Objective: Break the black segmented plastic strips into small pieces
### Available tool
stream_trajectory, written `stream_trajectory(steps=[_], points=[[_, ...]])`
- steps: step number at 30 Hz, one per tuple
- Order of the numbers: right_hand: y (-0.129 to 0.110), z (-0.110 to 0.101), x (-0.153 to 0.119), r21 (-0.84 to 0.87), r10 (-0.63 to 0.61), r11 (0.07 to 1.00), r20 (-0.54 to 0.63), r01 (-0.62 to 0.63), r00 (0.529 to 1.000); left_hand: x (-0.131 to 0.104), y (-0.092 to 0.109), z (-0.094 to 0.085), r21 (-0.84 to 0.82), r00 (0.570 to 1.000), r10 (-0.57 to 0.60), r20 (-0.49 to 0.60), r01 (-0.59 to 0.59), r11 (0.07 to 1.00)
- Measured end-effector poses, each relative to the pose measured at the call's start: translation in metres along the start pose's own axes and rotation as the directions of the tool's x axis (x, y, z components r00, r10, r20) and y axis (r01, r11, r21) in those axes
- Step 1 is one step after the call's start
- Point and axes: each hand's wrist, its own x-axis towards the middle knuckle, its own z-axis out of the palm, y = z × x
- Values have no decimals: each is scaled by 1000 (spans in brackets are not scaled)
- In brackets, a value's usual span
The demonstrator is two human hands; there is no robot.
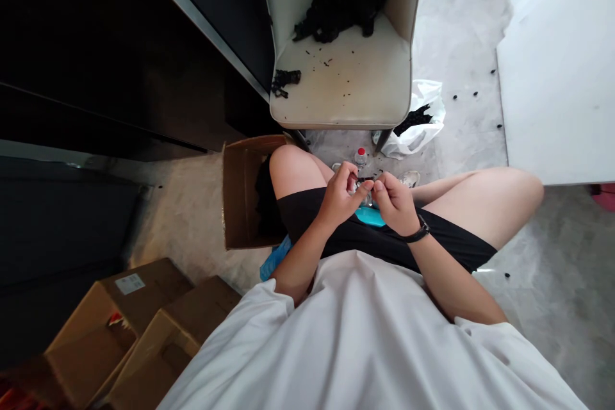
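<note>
My left hand (342, 193) and my right hand (396, 204), which wears a black watch (423, 230) at the wrist, meet over my lap with fingers closed. Between them is a small, thin dark piece (366, 179), pinched at its two ends; its kind is too small to make out. Just below the hands a bright blue object (369, 216) lies on my black shorts, partly hidden by my fingers. Something clear and shiny shows behind the fingers. A clear bottle with a red cap (361, 152) stands on the floor beyond.
Ahead, a cream chair (379, 70) bears a heap of black material (343, 5), a smaller dark bundle (286, 80) and scattered bits. Beside it sits a white plastic bag (430, 134) with black contents. Cardboard boxes (235, 195) stand left; a white panel (562, 77) is right.
</note>
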Motion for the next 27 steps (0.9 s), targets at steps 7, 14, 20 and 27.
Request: stream_trajectory(steps=[7, 14, 20, 27], points=[[0, 5, -1, -139, -57, 989, -96, 43, 994, -6, -8, 10, 130, 977, 76, -201, -50, 990], [3, 7, -3, -145, -40, 989, -94, 26, 995, -1, 3, 5, 276, 972, 232, -29, -215, 937], [4, 4, -3, -81, -44, 996, 4, 44, 999, 0, 6, 8, -16, 976, 20, 215, -17, 1000], [9, 3, -3, 196, 36, 979, 75, -50, 997, 5, -5, -2, -245, 883, -104, 458, 238, 940]])
